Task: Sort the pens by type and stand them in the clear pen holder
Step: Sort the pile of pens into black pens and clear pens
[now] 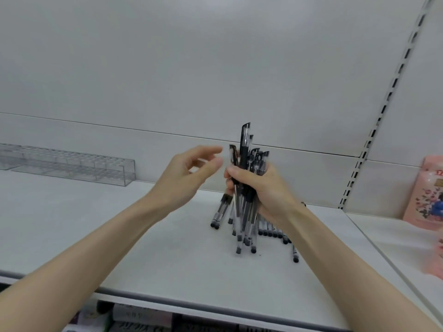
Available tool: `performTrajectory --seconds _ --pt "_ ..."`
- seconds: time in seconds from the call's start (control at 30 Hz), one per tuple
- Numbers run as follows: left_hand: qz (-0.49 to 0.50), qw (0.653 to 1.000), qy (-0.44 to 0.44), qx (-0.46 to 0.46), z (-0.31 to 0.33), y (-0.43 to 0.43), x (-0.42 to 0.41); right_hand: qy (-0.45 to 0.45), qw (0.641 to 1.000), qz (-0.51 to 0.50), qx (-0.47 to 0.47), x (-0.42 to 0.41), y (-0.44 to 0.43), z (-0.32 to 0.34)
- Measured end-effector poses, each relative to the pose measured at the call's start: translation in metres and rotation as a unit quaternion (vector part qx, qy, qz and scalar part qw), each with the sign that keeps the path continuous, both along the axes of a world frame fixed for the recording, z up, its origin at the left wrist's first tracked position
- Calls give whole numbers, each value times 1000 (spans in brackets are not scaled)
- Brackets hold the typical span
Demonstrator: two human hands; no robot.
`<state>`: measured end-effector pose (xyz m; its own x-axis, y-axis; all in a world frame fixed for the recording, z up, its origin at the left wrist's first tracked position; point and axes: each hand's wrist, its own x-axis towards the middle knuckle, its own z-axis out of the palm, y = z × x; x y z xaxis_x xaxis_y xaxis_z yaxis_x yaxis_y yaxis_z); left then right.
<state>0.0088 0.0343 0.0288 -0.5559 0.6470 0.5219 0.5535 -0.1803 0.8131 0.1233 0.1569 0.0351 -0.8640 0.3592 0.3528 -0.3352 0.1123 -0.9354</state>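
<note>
Right hand (266,188): fingers and thumb wrapped round a bundle of pens (243,219), clear barrels with black caps and end plugs. Bundle held roughly upright, caps up, lower ends splayed and at or just above the shelf (143,240); contact with it cannot be told. One pen stands higher than the others in the grip.

Left hand (184,178): holds nothing, fingers loosely curved, thumb and forefinger apart, tips just beside the caps at the bundle's left side. Slightly blurred; touch not confirmed.

Below the shelf's front edge: printed goods (143,319) on a lower level, out of focus.

On the shelf, behind and under the right wrist: loose pens (273,232) of the same look, lying flat in a rough row, one single pen (295,254) nearer the front.

Right, on the neighbouring shelf: pink printed packet (426,195), upright.

Far left, at the back of the shelf: clear pen holder (72,166), long, with rows of small cells, well apart from both hands; no pen seen standing in it.

Behind: white back panel (215,68); slotted upright (383,104) at the right.
</note>
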Motion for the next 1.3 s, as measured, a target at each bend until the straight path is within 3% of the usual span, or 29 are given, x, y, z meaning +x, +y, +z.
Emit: performTrajectory --seconds 0.17,0.33,0.53,0.7,1.07,1.2,1.3 --pt "-72 982 10 -176 -35 -9 -2 30 998 -43 29 -8 -3 -9" --pt "-80 969 32 -232 -45 -5 6 7 997 -65 41 -9 -3 -19" --pt "-110 974 34 -197 -42 -1 19 14 998 -47 25 -13 -9 -13" --pt "-116 984 -26 -131 -30 -17 11 50 998 -22 25 -38 -28 7" --pt "-22 994 -48 -93 -41 -133 -96 23 996 -73 48 -174 -124 -12" --pt "22 990 -32 -133 -54 -191 -151 -28 993 -109 32 -236 -176 -30" --pt "49 983 3 -178 -55 -226 -185 -69 986 -120 98 -272 -203 -41"
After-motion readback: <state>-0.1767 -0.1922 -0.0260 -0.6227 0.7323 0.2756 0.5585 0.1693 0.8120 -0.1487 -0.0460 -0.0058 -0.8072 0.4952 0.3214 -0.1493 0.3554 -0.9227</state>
